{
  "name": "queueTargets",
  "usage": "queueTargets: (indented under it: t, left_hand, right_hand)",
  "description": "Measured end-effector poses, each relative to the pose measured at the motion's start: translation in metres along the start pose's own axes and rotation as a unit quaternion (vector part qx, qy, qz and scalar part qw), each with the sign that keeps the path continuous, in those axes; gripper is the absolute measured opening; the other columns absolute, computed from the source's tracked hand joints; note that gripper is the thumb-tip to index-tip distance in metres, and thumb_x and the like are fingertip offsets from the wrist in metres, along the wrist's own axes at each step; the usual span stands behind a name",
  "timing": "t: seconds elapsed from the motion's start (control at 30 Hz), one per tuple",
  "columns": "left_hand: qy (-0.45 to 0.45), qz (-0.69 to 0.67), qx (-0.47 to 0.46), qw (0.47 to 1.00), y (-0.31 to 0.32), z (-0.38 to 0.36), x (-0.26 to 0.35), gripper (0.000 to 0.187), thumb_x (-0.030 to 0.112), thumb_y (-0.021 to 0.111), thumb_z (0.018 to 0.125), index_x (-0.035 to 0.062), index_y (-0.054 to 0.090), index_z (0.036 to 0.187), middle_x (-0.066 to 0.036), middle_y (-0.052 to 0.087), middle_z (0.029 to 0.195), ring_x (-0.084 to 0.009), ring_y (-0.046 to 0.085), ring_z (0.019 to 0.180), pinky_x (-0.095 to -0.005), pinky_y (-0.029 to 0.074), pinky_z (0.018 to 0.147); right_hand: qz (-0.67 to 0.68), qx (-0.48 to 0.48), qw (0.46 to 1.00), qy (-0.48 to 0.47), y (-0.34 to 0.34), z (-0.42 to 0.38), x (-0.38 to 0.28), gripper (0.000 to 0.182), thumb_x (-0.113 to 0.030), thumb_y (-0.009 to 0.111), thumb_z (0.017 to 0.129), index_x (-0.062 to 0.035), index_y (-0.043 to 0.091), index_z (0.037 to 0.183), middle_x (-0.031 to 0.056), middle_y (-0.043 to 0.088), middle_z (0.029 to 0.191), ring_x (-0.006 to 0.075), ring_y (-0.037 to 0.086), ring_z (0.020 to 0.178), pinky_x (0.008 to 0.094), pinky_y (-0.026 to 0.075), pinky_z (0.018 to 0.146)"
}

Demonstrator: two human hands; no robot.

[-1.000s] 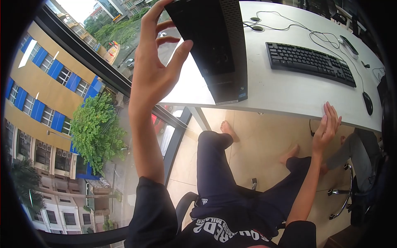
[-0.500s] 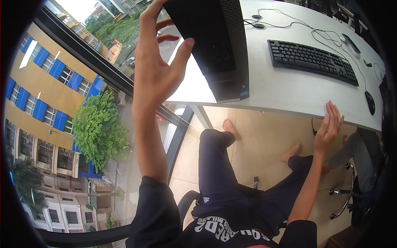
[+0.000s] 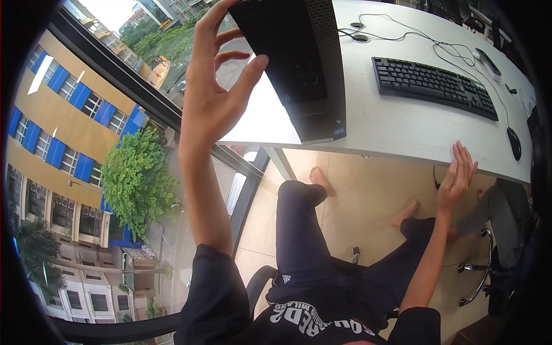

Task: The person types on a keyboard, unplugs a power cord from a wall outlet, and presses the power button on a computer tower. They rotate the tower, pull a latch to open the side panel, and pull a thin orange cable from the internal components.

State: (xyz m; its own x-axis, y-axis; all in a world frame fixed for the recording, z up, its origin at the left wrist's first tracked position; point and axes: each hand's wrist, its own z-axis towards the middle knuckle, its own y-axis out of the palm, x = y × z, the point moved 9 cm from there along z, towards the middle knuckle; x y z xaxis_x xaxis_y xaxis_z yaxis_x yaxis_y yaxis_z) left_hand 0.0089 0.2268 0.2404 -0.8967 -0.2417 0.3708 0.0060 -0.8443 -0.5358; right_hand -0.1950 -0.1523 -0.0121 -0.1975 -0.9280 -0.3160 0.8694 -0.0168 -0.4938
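A black desktop computer tower (image 3: pixel 313 75) stands upright at the left end of the white desk (image 3: pixel 379 129), with small stickers low on its front. At its left side is my left hand (image 3: pixel 215 95), fingers spread and curved. The thumb tip meets the tower's front edge and the index finger reaches its top corner, while the other fingers hang apart from it. My right hand (image 3: pixel 456 178) lies against the desk's front edge, fingers stretched out and holding nothing. Beyond it on the desktop are a black keyboard (image 3: pixel 434 86) and a black mouse (image 3: pixel 513 144).
Thin black cables (image 3: pixel 428 31) run from desk grommets (image 3: pixel 360 38) across the back. A small dark device (image 3: pixel 487 60) lies behind the keyboard. A large window (image 3: pixel 144 80) borders the left. Another person's leg (image 3: pixel 494 215) and a chair base (image 3: pixel 477 267) are at the right.
My left hand has shifted slightly left, and a wider gap shows between its thumb and fingers. The right hand stays at the desk edge.
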Motion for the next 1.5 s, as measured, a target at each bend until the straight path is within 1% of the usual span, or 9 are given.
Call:
queueTargets:
  t: [0.3, 1.0, 1.07, 1.13, 1.2, 1.27, 1.33, 1.4, 1.5]
  left_hand:
    - [-0.015, 0.069, 0.032, 0.997, -0.001, -0.004, 0.003, 0.080, -0.001, 0.070, 0.089, 0.0082, 0.034, 0.160, -0.017, 0.041, 0.162, -0.0323, 0.055, 0.130, -0.0425, 0.053, 0.097]
    - [0.010, 0.035, 0.058, 0.998, 0.002, -0.005, 0.008, 0.074, -0.005, 0.064, 0.090, 0.0077, 0.038, 0.158, -0.018, 0.042, 0.160, -0.0347, 0.055, 0.130, -0.0425, 0.056, 0.095]
    - [-0.059, 0.031, 0.063, 0.996, 0.003, -0.002, 0.027, 0.075, -0.006, 0.064, 0.089, 0.0075, 0.038, 0.158, -0.018, 0.043, 0.160, -0.0348, 0.056, 0.130, -0.0421, 0.056, 0.095]
    - [-0.067, 0.033, 0.064, 0.995, 0.003, -0.002, 0.027, 0.075, -0.006, 0.064, 0.089, 0.0079, 0.037, 0.159, -0.018, 0.042, 0.160, -0.0349, 0.056, 0.130, -0.0421, 0.056, 0.095]
    - [-0.014, 0.041, 0.060, 0.997, 0.004, -0.003, 0.016, 0.076, -0.005, 0.064, 0.090, 0.0090, 0.036, 0.160, -0.017, 0.041, 0.162, -0.0352, 0.056, 0.129, -0.0424, 0.056, 0.095]
    - [-0.029, -0.002, 0.099, 0.995, 0.004, -0.007, 0.023, 0.064, -0.002, 0.063, 0.089, 0.0034, 0.046, 0.150, -0.020, 0.049, 0.152, -0.0331, 0.058, 0.124, -0.0418, 0.054, 0.097]
    - [-0.020, -0.004, 0.101, 0.995, 0.005, -0.007, 0.025, 0.061, 0.006, 0.067, 0.090, 0.0054, 0.051, 0.148, -0.019, 0.052, 0.151, -0.0329, 0.058, 0.126, -0.0433, 0.053, 0.101]
    - [0.014, 0.036, 0.065, 0.997, 0.004, -0.006, 0.008, 0.067, 0.020, 0.076, 0.092, 0.0148, 0.048, 0.153, -0.014, 0.048, 0.158, -0.0344, 0.056, 0.135, -0.0469, 0.053, 0.108]
    - [0.029, 0.023, 0.063, 0.997, 0.004, -0.006, 0.003, 0.074, 0.018, 0.079, 0.089, 0.0169, 0.046, 0.155, -0.013, 0.045, 0.160, -0.0349, 0.056, 0.132, -0.0449, 0.057, 0.100]
  right_hand:
    - [0.003, 0.004, 1.000, 0.004, -0.001, 0.001, -0.002, 0.039, -0.017, 0.043, 0.108, -0.0040, 0.070, 0.132, 0.0066, 0.068, 0.140, 0.0253, 0.055, 0.138, 0.0473, 0.022, 0.127]
    - [0.002, 0.002, 1.000, 0.001, 0.001, -0.001, 0.003, 0.040, -0.016, 0.041, 0.109, -0.0052, 0.069, 0.135, 0.0043, 0.067, 0.142, 0.0218, 0.054, 0.140, 0.0459, 0.020, 0.128]
    - [0.002, -0.001, 1.000, 0.003, 0.000, -0.001, 0.002, 0.040, -0.016, 0.041, 0.109, -0.0056, 0.069, 0.135, 0.0044, 0.067, 0.142, 0.0220, 0.054, 0.140, 0.0460, 0.020, 0.128]
    - [0.004, -0.004, 1.000, 0.003, 0.000, -0.001, 0.002, 0.040, -0.017, 0.041, 0.109, -0.0059, 0.069, 0.136, 0.0045, 0.067, 0.142, 0.0222, 0.054, 0.140, 0.0461, 0.020, 0.128]
    - [0.006, -0.007, 1.000, 0.002, 0.000, -0.001, 0.003, 0.040, -0.017, 0.041, 0.109, -0.0061, 0.069, 0.136, 0.0046, 0.067, 0.142, 0.0223, 0.054, 0.140, 0.0462, 0.020, 0.128]
    - [0.006, -0.010, 1.000, 0.005, 0.000, -0.001, 0.003, 0.040, -0.017, 0.041, 0.109, -0.0060, 0.069, 0.136, 0.0047, 0.066, 0.143, 0.0225, 0.053, 0.140, 0.0464, 0.020, 0.128]
    - [0.006, -0.012, 1.000, 0.007, 0.001, -0.001, 0.003, 0.040, -0.017, 0.041, 0.109, -0.0059, 0.069, 0.136, 0.0048, 0.066, 0.143, 0.0226, 0.053, 0.140, 0.0467, 0.020, 0.128]
    - [0.004, -0.013, 1.000, 0.009, 0.000, -0.001, 0.004, 0.040, -0.018, 0.041, 0.109, -0.0058, 0.069, 0.136, 0.0047, 0.066, 0.143, 0.0225, 0.053, 0.141, 0.0471, 0.020, 0.128]
    - [0.024, -0.005, 1.000, 0.013, -0.003, 0.000, 0.002, 0.037, -0.016, 0.046, 0.107, -0.0062, 0.071, 0.132, 0.0055, 0.068, 0.140, 0.0240, 0.055, 0.138, 0.0479, 0.020, 0.127]
